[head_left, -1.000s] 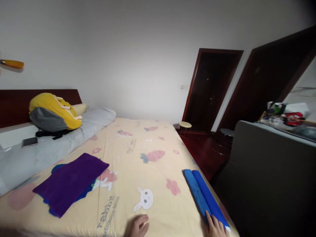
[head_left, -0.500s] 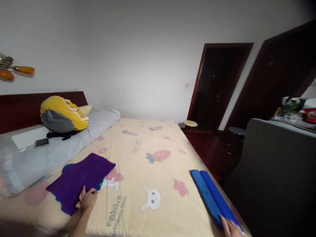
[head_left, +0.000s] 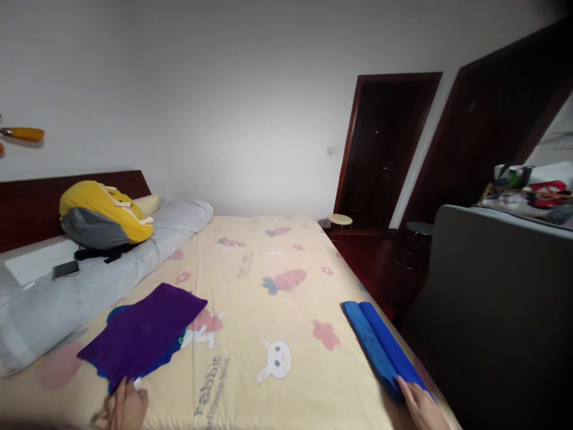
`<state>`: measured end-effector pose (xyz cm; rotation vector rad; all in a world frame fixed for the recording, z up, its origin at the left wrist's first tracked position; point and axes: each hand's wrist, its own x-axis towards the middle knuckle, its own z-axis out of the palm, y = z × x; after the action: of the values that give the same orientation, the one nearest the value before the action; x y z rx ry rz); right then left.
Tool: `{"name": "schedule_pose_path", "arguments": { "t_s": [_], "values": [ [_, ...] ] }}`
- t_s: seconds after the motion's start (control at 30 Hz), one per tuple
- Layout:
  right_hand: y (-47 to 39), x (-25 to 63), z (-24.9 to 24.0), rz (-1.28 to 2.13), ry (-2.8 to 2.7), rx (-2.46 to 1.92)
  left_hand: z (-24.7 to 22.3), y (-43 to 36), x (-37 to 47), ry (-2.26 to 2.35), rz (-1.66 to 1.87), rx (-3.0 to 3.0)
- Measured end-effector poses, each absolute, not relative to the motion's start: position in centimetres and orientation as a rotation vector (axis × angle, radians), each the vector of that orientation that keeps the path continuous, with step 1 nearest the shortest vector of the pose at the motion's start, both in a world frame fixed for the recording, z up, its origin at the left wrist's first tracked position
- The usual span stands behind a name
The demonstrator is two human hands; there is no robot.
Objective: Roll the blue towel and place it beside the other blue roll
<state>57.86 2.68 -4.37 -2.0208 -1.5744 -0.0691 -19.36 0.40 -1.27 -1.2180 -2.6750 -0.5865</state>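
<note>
Pinching the near corner of the purple towel (head_left: 142, 334) on the bed (head_left: 268, 310), the left hand (head_left: 123, 409) grips it — right hand (head_left: 421, 406) lies open-fingered, steadying the rolled blue towel (head_left: 380, 349) at the bed's right edge.

We have one view only, from a camera worn on the head. It looks forward and slightly down along the bed (head_left: 268, 286), from its near edge toward the far wall. Our own hands appear only at the bottom edge of the frame.

the bed sheet (head_left: 268, 280) bears the printed word "rabbit"; a smaller line beside it is too blurred to read.
</note>
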Motion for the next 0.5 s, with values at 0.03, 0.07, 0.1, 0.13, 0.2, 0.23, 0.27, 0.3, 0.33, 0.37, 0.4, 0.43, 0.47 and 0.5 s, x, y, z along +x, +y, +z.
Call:
{"name": "schedule_pose_path", "arguments": {
  "t_s": [0.03,0.07,0.1,0.13,0.2,0.23,0.27,0.3,0.33,0.37,0.4,0.43,0.47,0.5],
  "values": [
    [2.7,58.0,-4.6,0.037,-1.578,-2.008,-0.1,0.8,-19.3,-2.669,-0.697,-1.152],
    [2.8,58.2,-4.9,0.161,-1.592,-1.981,1.2,1.4,-19.2,-2.659,-0.845,-1.060],
    [2.9,58.3,-5.2,0.265,-1.606,-1.952,2.6,2.2,-19.1,-2.637,-1.008,-0.961],
    [2.9,58.5,-5.5,0.313,-1.601,-1.941,4.0,3.0,-19.1,-2.600,-1.160,-0.877],
    [3.2,58.5,-5.7,0.294,-1.573,-1.940,6.6,5.0,-19.1,-2.508,-1.369,-0.809],
    [3.4,58.3,-5.5,0.251,-1.545,-1.946,7.9,6.1,-19.0,-2.469,-1.417,-0.821],
    [3.6,57.8,-5.1,0.181,-1.506,-1.960,9.1,7.2,-18.8,-2.438,-1.432,-0.856],
    [3.9,57.1,-4.4,0.086,-1.458,-1.968,10.2,8.3,-18.4,-2.406,-1.437,-0.907],
    [4.3,56.2,-3.5,-0.018,-1.419,-1.955,11.2,9.2,-17.7,-2.361,-1.461,-0.969],
    [4.8,54.9,-2.4,-0.109,-1.389,-1.921,12.2,10.0,-16.7,-2.306,-1.494,-1.047],
    [5.2,53.4,-1.0,-0.175,-1.368,-1.869,13.2,10.7,-15.3,-2.242,-1.533,-1.140],
    [5.7,51.7,0.4,-0.196,-1.373,-1.791,14.0,11.3,-13.5,-2.168,-1.581,-1.254],
    [6.1,49.7,1.8,-0.159,-1.377,-1.718,14.6,11.6,-11.3,-2.097,-1.619,-1.376],
    [6.4,47.5,3.0,-0.065,-1.395,-1.647,15.0,11.8,-8.7,-2.038,-1.654,-1.498]
  ]
}}
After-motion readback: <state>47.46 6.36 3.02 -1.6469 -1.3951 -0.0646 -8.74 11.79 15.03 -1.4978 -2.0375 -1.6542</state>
